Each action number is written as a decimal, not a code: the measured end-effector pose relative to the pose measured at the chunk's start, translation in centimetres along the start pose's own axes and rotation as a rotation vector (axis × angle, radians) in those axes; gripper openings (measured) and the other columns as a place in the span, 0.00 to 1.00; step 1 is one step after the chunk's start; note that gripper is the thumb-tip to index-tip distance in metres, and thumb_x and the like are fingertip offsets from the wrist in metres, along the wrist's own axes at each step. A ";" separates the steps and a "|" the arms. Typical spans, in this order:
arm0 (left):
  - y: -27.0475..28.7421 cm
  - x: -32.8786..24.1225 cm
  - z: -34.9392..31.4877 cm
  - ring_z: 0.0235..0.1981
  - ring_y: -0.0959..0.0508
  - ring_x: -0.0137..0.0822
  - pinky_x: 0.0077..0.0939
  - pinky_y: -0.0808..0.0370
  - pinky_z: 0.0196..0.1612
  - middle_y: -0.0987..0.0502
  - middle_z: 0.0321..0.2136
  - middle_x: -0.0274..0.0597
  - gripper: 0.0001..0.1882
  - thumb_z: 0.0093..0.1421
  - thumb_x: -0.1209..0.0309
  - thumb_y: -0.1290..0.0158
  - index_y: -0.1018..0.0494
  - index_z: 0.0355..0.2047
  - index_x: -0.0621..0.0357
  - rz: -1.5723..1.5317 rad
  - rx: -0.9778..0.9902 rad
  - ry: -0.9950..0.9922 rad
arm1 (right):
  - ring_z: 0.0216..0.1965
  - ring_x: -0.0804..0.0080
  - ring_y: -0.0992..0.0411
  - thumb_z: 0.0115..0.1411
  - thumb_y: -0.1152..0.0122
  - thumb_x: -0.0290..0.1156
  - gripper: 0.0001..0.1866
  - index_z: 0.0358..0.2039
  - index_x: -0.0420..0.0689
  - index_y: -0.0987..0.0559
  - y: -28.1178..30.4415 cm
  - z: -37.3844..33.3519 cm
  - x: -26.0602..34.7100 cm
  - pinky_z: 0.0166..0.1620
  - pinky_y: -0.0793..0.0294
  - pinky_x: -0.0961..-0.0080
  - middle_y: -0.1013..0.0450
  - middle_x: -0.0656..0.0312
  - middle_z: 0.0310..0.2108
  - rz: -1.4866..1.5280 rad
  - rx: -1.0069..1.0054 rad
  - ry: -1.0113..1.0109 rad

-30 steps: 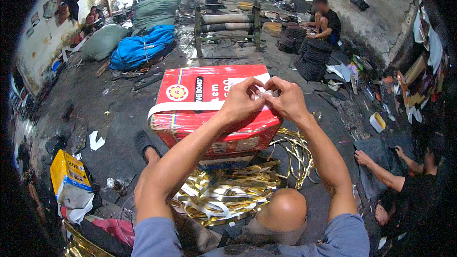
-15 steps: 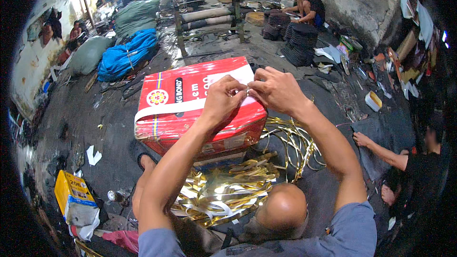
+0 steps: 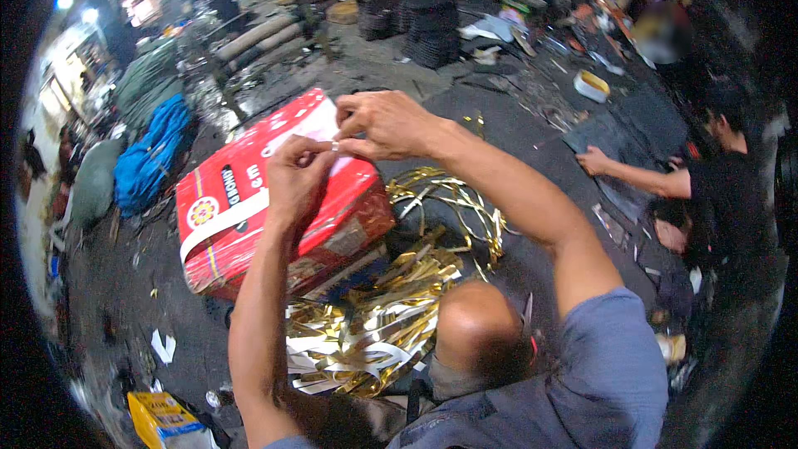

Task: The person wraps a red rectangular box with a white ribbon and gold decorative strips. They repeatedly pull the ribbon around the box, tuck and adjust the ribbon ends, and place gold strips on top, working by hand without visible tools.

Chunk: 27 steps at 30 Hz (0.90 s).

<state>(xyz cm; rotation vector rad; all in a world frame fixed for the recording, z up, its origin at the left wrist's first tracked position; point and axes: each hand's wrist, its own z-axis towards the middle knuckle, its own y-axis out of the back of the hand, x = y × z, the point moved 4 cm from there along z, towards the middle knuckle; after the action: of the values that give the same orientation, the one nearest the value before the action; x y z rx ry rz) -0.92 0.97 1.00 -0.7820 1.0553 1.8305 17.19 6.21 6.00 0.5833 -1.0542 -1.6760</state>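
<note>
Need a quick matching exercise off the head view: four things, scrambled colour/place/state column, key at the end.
Things
1. Box
2. Strip pile
3. Bundle
4. Left hand

Descriptions
A. Blue, left of the box
B. Fingers pinched, close to the right hand
C. Gold and white, beside the bent knee
D. Red, with a white strip along its top

Pairs: 1-D, 2-C, 3-A, 4-B
</note>
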 end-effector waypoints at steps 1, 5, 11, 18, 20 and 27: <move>-0.2 0.8 0.2 0.26 0.28 0.23 0.21 0.31 0.28 0.22 0.28 0.35 0.03 0.58 0.77 0.33 0.16 0.32 0.63 -0.101 -0.012 0.011 | 0.46 0.56 0.20 0.62 0.37 0.51 0.17 0.37 0.53 0.10 -0.1 -0.1 -0.1 0.48 0.19 0.58 0.21 0.59 0.43 0.029 -0.020 -0.036; -0.1 0.9 0.4 0.34 0.20 0.29 0.25 0.23 0.42 0.18 0.32 0.42 0.03 0.64 0.78 0.38 0.18 0.35 0.67 0.020 0.064 -0.075 | 0.43 0.59 0.20 0.63 0.34 0.46 0.14 0.38 0.50 0.11 -0.6 -1.1 0.2 0.45 0.20 0.60 0.22 0.60 0.41 0.009 -0.057 -0.095; 0.3 2.4 0.7 0.26 0.32 0.17 0.17 0.37 0.29 0.22 0.25 0.29 0.04 0.64 0.77 0.36 0.18 0.32 0.62 -0.108 0.057 -0.022 | 0.41 0.55 0.21 0.58 0.32 0.43 0.14 0.30 0.45 0.11 -1.9 -0.7 -0.2 0.44 0.20 0.58 0.21 0.57 0.39 0.127 -0.205 -0.109; 0.2 2.0 0.8 0.28 0.29 0.19 0.18 0.33 0.32 0.20 0.27 0.31 0.03 0.64 0.78 0.37 0.19 0.33 0.63 -0.057 0.067 -0.004 | 0.28 0.63 0.24 0.48 0.26 0.37 0.11 0.27 0.43 0.13 -7.0 -0.1 -2.6 0.33 0.26 0.62 0.24 0.55 0.21 0.688 -0.490 -0.475; -0.2 1.8 1.1 0.28 0.27 0.20 0.20 0.31 0.34 0.18 0.27 0.33 0.03 0.63 0.77 0.37 0.19 0.31 0.64 -0.041 0.080 0.028 | 0.22 0.72 0.26 0.48 0.29 0.32 0.08 0.27 0.43 0.13 -7.9 -0.7 -2.9 0.29 0.28 0.68 0.24 0.61 0.18 0.862 -0.524 -0.579; 1.0 0.0 3.5 0.26 0.26 0.21 0.20 0.30 0.32 0.18 0.23 0.35 0.06 0.60 0.76 0.35 0.19 0.28 0.65 0.262 0.267 0.049 | 0.37 0.60 0.20 0.46 0.26 0.35 0.15 0.30 0.40 0.18 -6.5 -0.3 -2.5 0.42 0.22 0.63 0.20 0.50 0.32 0.775 -0.469 -0.617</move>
<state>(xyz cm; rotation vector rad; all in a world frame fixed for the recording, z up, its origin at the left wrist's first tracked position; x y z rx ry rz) -2.14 3.80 2.94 -0.5508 1.4554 1.8390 15.02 9.02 0.00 -0.6287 -1.0547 -1.3215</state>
